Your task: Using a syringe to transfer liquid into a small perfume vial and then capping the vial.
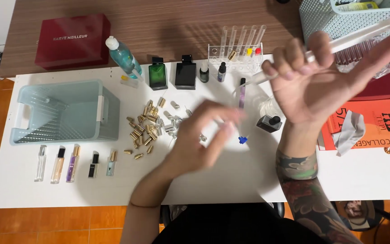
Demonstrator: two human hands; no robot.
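Right hand (pixel 314 83) raised above the white table's (pixel 231 180) far right area, fingers clenched around a long clear syringe (pixel 353 38) pointing toward the far right corner. Left hand (pixel 201 135) blurred over the table's middle, fingers loosely spread, grasp cannot be told. Small gold caps (pixel 143 131) lie scattered just left of it.

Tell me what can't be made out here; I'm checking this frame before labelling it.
Head view only:
- Left hand: motion blur; whether its fingers hold anything is unclear.
- Syringe in the right hand: fingers hide its middle; contents unreadable.
- White basket: cut by the top edge.
- Loose caps: too small to count.
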